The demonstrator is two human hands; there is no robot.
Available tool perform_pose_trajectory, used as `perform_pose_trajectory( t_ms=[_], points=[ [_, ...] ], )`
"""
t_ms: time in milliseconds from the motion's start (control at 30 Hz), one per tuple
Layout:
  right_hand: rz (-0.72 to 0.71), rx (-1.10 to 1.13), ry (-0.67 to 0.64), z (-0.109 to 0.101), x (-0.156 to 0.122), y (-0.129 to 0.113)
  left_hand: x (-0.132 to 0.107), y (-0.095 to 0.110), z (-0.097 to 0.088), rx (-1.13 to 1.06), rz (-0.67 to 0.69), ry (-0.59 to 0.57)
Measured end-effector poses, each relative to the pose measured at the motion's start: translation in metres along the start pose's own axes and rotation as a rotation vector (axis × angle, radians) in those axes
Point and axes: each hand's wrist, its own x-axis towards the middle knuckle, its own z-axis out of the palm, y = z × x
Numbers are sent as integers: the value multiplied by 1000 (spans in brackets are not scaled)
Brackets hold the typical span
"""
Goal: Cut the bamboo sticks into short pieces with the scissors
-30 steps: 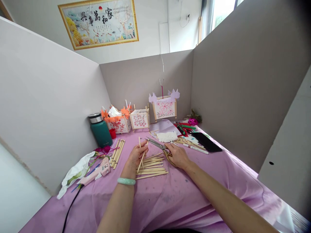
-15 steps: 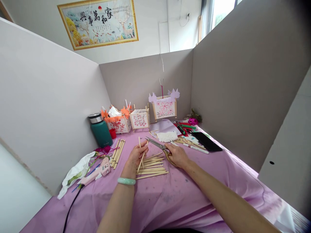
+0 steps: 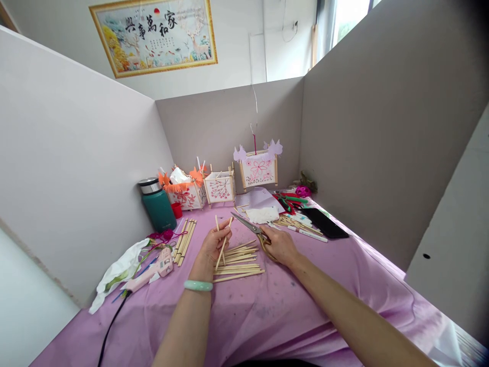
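Two thin wooden sticks (image 3: 222,247) cross each other in my left hand (image 3: 216,242), whose fingers are closed on them. A pale green bangle (image 3: 198,285) circles that wrist. My right hand (image 3: 281,245) is wrapped round the gold handles of a pair of scissors (image 3: 248,224). The scissor blades point up and left, their tips near the upper end of one stick; whether they touch it I cannot tell. Below both hands, a loose pile of cut sticks (image 3: 240,267) lies on the purple cloth (image 3: 260,311).
Bundled sticks (image 3: 186,239), a pink glue gun (image 3: 153,270) and a green bottle (image 3: 157,206) are on the left. Behind stand paper lanterns (image 3: 220,188); another lantern (image 3: 260,172) hangs from a wire. Markers (image 3: 307,233) and a black phone (image 3: 324,223) lie right. Grey partitions (image 3: 229,127) enclose the table.
The scissor tips have risen slightly, and the blades look closer together. My left hand has shifted a little left with the sticks. Everything else on the table stays as it was.
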Motion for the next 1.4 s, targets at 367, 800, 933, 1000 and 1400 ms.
perform_pose_trajectory(
  t_ms=[367,800,933,1000,1400],
  points=[
    [-10,-66,21,-7,-1,-6,0,-1,0,-15,1,64],
    [-12,-60,-21,-6,1,-6,3,-4,-1,-22,-1,57],
    [-20,-30,-16,-2,2,-4,4,-5,-2,-31,-11,77],
    [-27,-24,-21,0,2,-3,5,-6,-4,-39,-13,84],
    [-49,9,-38,1,3,0,5,-4,-3,-71,-19,45]
  ],
)
